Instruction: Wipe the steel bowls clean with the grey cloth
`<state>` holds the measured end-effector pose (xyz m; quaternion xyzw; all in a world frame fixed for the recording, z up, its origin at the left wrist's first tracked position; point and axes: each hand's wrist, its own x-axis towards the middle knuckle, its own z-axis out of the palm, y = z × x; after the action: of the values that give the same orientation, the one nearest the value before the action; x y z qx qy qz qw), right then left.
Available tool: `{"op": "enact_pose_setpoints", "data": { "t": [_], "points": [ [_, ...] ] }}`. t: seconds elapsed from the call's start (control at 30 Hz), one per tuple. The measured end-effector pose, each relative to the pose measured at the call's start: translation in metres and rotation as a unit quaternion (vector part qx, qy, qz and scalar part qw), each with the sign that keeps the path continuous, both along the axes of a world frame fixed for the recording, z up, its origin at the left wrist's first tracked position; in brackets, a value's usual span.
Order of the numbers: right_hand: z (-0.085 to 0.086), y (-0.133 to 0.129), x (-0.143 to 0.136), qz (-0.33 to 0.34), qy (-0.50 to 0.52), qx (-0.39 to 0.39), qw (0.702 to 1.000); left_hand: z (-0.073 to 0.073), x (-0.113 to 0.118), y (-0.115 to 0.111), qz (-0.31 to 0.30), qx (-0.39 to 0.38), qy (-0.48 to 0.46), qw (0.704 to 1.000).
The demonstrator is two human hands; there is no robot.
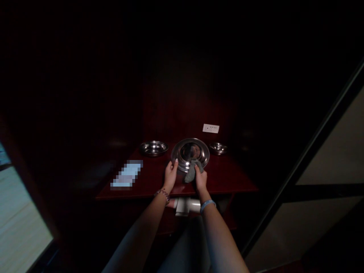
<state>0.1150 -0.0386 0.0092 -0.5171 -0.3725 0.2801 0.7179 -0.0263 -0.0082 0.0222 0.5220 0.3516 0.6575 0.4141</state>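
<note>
Fingers of the left hand [171, 175] pinch the near left rim of a plate [190, 152], and those of the right hand [201, 179] grip a grey cloth [190, 174] against its near right rim. The plate is tilted toward the person over a dark red shelf [227, 177]; contact between the two cannot be confirmed. Metal bowls stand far left [154, 148] and far right [218, 148], the latter below a white wall socket [211, 128].

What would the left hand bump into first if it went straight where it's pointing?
Probably the shiny metal dish that the left hand holds; depth beyond is hard to judge in the dark.
</note>
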Motion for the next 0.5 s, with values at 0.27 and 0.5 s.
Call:
{"op": "enact_pose_setpoints", "data": {
  "t": [0.27, 0.5],
  "points": [
    [-0.008, 0.007, 0.004, 0.055, -0.005, 0.009, 0.998, -0.012, 0.008, 0.005, -0.126, 0.017, 0.095, 0.987],
    [-0.008, 0.009, 0.003, 0.033, -0.040, -0.009, 0.999, -0.010, 0.009, 0.008, -0.089, 0.027, 0.075, 0.993]
  ]
}}
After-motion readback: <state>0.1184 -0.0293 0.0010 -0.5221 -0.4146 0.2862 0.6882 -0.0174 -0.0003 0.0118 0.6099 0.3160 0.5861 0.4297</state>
